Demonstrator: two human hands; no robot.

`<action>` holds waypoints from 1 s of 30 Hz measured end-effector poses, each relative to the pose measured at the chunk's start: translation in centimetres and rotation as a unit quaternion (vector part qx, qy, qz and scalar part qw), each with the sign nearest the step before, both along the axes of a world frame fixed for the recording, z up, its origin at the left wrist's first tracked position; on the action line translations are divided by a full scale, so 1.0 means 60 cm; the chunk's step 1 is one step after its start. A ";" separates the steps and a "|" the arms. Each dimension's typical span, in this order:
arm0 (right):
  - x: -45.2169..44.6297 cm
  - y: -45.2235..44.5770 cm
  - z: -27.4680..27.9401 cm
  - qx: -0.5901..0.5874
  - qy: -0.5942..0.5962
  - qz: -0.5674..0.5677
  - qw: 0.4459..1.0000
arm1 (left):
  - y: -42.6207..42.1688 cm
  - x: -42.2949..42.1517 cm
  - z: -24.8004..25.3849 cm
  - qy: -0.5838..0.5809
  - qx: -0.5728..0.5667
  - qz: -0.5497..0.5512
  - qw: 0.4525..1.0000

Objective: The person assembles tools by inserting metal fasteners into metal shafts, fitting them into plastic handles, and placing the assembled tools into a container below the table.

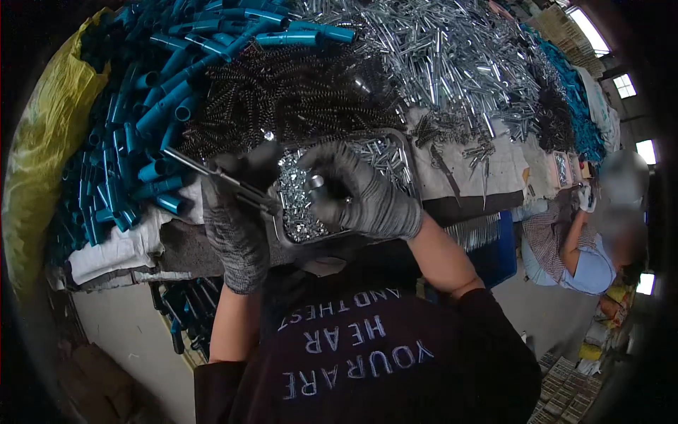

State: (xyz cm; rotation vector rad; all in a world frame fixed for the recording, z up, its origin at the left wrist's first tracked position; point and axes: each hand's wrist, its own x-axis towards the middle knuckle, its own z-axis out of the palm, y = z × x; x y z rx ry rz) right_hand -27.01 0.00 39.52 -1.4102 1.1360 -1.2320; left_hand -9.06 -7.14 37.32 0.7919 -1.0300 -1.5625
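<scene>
My left hand (236,219), in a grey striped glove, is closed round a metal rod assembly (222,180) that slants up to the left. My right hand (367,191), gloved alike, has its fingers curled round a small shiny metal part (314,183). Both hands are over a metal tray (413,166) with small silver parts (300,212) in it. Behind the tray lies a heap of dark springs (282,92).
Blue-green tubes (166,109) are heaped at the left, beside a yellow sack (46,155). Silver metal pieces (445,56) form a pile at the back. Below the table's edge stands a blue crate (505,247). A co-worker (593,265) sits at the far right.
</scene>
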 end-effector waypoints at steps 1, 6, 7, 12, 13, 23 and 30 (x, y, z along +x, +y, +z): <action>0.010 0.008 -0.006 -0.008 0.060 -0.012 0.998 | 0.005 -0.023 0.040 0.104 -0.016 -0.103 0.989; 0.032 0.035 -0.012 -0.004 0.030 -0.053 0.998 | 0.031 -0.026 0.009 -0.017 0.029 -0.064 0.997; 0.033 0.040 -0.015 0.008 -0.030 -0.045 0.999 | 0.033 -0.030 0.030 0.030 0.041 -0.095 0.994; 0.038 0.058 -0.010 -0.041 0.038 -0.089 0.994 | 0.041 -0.018 0.029 -0.172 -0.143 -0.109 0.969; 0.048 0.052 -0.015 -0.029 -0.100 -0.085 0.991 | 0.044 -0.021 0.042 -0.263 -0.238 -0.122 0.927; -0.003 0.079 -0.004 0.115 -0.195 -0.063 0.972 | 0.061 -0.025 0.063 -0.125 -0.203 -0.147 0.960; -0.004 0.098 -0.038 -0.046 -0.078 -0.138 0.986 | 0.076 -0.045 0.135 -0.561 -0.612 -0.096 0.549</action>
